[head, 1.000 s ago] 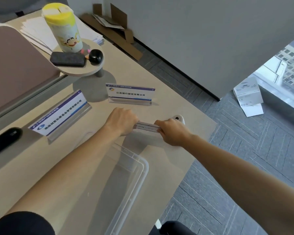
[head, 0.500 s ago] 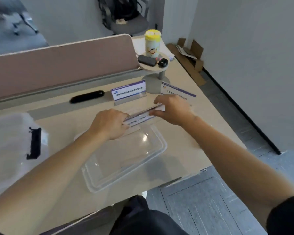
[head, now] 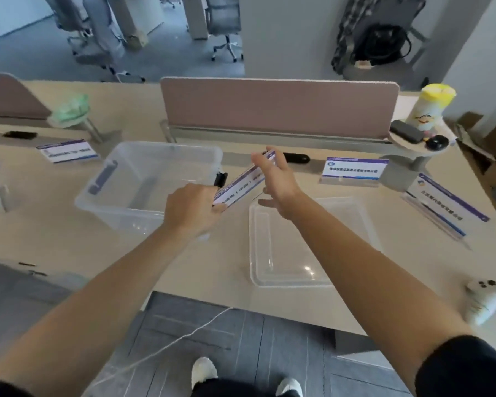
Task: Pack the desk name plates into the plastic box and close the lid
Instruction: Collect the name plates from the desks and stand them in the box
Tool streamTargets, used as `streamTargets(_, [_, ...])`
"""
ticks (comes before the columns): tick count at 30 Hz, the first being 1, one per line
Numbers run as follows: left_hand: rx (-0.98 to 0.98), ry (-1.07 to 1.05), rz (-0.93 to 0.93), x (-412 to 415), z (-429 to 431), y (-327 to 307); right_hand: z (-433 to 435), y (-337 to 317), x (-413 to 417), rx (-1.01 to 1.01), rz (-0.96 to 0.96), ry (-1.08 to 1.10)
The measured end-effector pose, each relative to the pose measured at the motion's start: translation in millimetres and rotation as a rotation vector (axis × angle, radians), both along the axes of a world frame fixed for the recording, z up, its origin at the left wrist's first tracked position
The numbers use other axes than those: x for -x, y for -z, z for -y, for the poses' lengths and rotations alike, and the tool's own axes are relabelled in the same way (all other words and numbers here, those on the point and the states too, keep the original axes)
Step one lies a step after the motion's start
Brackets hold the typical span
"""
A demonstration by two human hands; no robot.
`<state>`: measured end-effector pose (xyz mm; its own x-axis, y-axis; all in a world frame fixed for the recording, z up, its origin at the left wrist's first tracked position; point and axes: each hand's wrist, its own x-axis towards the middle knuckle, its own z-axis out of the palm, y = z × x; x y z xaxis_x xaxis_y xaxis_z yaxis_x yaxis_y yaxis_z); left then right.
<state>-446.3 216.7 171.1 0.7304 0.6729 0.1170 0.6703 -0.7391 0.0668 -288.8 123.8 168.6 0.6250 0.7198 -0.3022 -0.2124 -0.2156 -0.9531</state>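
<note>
The fingers of the left hand (head: 194, 209) are curled tightly around the near end of a name plate (head: 242, 181), gripping it. The right hand (head: 275, 179) is at the far end of the same plate with its fingers spread wide and loose; whether they press on the plate or only brush it cannot be told. The plate is held in the air, tilted, with its far end higher, between a clear plastic box (head: 143, 181) and a clear lid (head: 307, 242). The box sits open on the desk (head: 55, 239) to the left of the hands, and looks empty. The lid lies flat on the desk to the right, under the right forearm. Two more name plates (head: 354, 169) stand on the desk further right, one behind the other toward the edge. Another name plate (head: 68, 150) stands to the left, beyond the box. A pink divider panel (head: 278, 106) runs along the back of the desk.
</note>
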Motion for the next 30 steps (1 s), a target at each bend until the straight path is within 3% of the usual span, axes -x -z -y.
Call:
streamTargets(4, [0.149, -0.044, 0.097, 54, -44, 2, -57, -11, 42, -0.003, 0.005, -0.042])
streamTargets(8, [0.687, 0.048, 0.26, 109, -90, -5, -113, -28, 77, 0.03, 0.115, -0.081])
streamTargets(16, [1.346, 0.204, 0.518, 170, -177, 14, -187, -57, 122, 0.035, 0.088, -0.179])
streamTargets(22, [1.235, 0.124, 0.656, 164, -217, 36, -242, -43, 122, 0.018, 0.102, -0.208])
streamTargets(27, [1.117, 0.002, 0.651, 148, -260, 52, -284, -21, 103, 0.134, 0.181, -0.346])
streamTargets(30, [1.103, -0.029, 0.619, 135, -285, 55, -306, -7, 90, 0.178, 0.135, -0.381])
